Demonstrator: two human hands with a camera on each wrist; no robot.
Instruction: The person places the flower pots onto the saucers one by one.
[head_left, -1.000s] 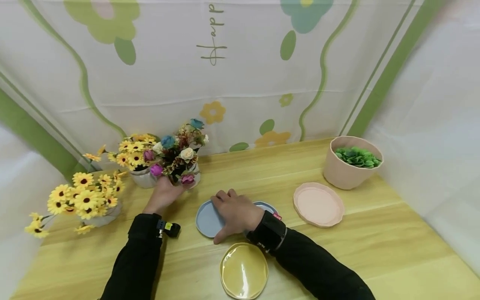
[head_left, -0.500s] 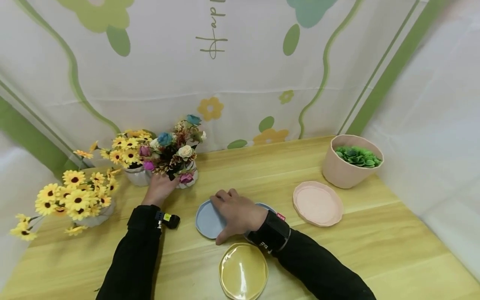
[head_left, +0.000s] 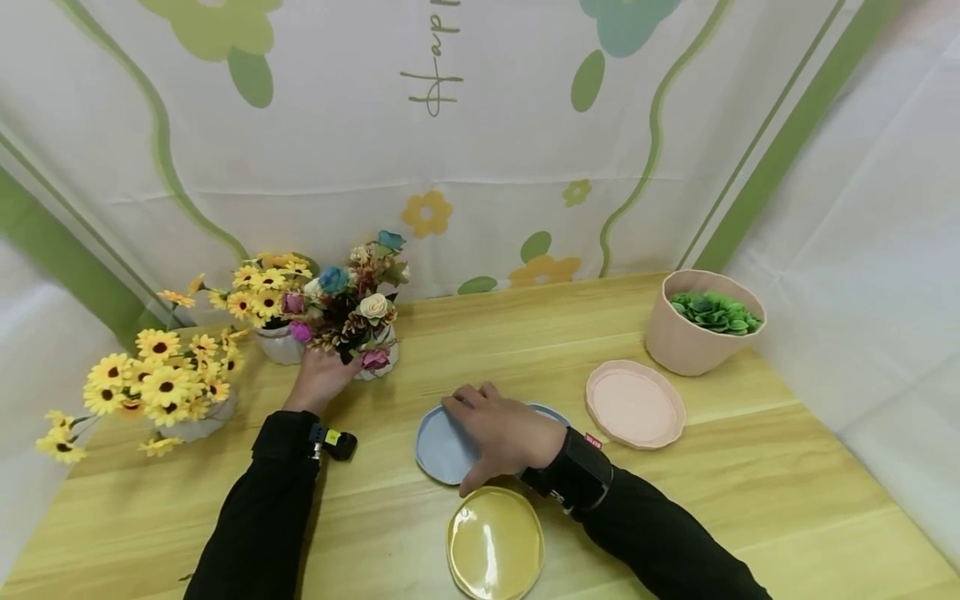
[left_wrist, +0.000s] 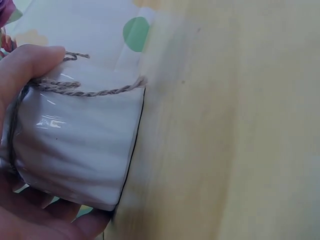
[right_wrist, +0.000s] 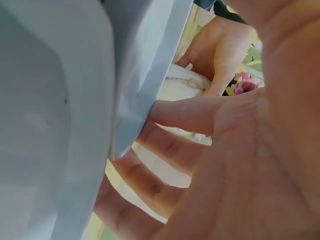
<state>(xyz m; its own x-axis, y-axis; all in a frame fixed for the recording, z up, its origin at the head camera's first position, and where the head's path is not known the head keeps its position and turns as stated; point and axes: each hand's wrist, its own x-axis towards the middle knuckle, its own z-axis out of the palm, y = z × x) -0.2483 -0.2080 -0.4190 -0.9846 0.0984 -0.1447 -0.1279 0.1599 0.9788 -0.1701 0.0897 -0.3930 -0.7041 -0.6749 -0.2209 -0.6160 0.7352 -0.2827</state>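
Observation:
My left hand (head_left: 324, 377) grips a white ribbed flowerpot (left_wrist: 80, 135) tied with twine, its thumb on one side and fingers on the other. Mixed artificial flowers (head_left: 352, 304), blue, cream and purple, rise from that pot. In the head view my right hand (head_left: 506, 429) spans a light blue plate (head_left: 442, 450), thumb at the near side and fingers at the far side. A second blue rim (head_left: 551, 412) shows beyond the hand. From the right wrist, two blue plates (right_wrist: 85, 100) appear overlapped, with the fingers curled against their edges; how they meet is partly hidden.
Just in front of the right hand lies a yellow plate (head_left: 495, 546). A pink saucer (head_left: 636, 404) and a pink pot (head_left: 686, 337) with green leaves stand to the right. Yellow daisies in white pots (head_left: 204, 421) stand at the left, before a printed cloth (head_left: 337, 150).
My right hand has shifted slightly right and the blue plates have moved with it. The left hand stays on the flowerpot, and the view has shifted a little.

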